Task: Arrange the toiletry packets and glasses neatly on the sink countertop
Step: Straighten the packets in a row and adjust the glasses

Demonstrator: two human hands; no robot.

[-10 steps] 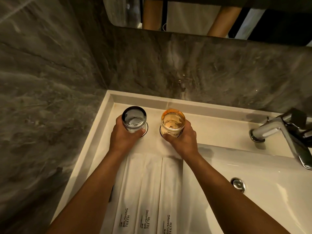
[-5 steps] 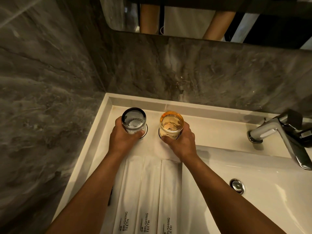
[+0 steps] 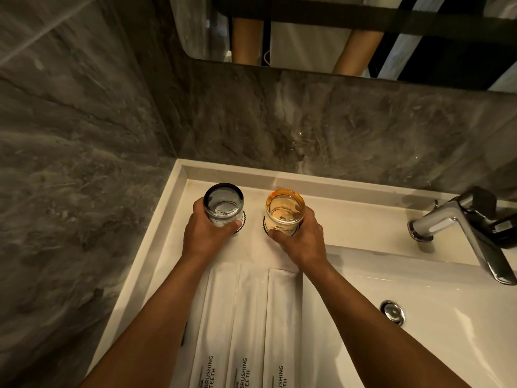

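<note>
Two glasses stand side by side at the back left of the white countertop (image 3: 349, 217), each on a scalloped coaster. My left hand (image 3: 204, 233) wraps around the grey glass (image 3: 223, 204). The amber glass (image 3: 284, 212) is gripped by my right hand (image 3: 302, 239). In front of them, three long white toiletry packets (image 3: 249, 317) printed "BRUSHING TEETH" lie parallel and touching; my forearms cover part of their outer edges.
A chrome faucet (image 3: 458, 222) juts out at the right over the white basin (image 3: 419, 345), which has a round chrome overflow (image 3: 393, 312). Grey marble walls close in on the left and back. A mirror (image 3: 335, 32) hangs above.
Both hands stay on the glasses. The whole scene has slid slightly down in view; the glasses look unmoved on the counter.
</note>
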